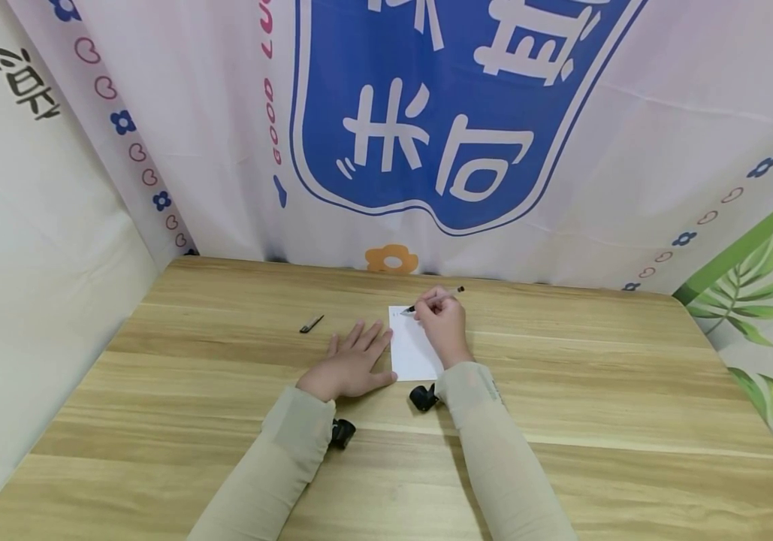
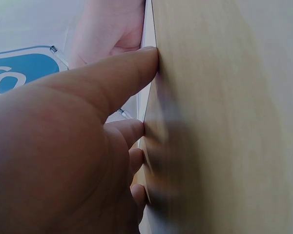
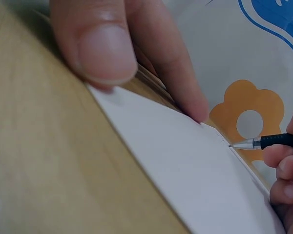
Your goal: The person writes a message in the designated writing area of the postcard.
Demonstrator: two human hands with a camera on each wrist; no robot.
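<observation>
A small white sheet of paper (image 1: 415, 353) lies on the wooden table, with a few tiny marks near its top left. My left hand (image 1: 352, 366) rests palm down beside it, fingers spread, thumb and a fingertip touching the paper's left edge. In my right hand (image 1: 445, 324) a pen (image 3: 278, 140) with a black grip is pinched between fingers and thumb. The pen's silver tip meets the upper part of the sheet. In the right wrist view, the left thumb (image 3: 107, 53) presses on the near corner of the paper.
A black-ended pen cap (image 1: 312, 324) lies on the table (image 1: 210, 391) left of the paper. Black wrist cameras (image 1: 423, 398) sit by both sleeves. A printed curtain (image 1: 224, 150) hangs along the table's far edge.
</observation>
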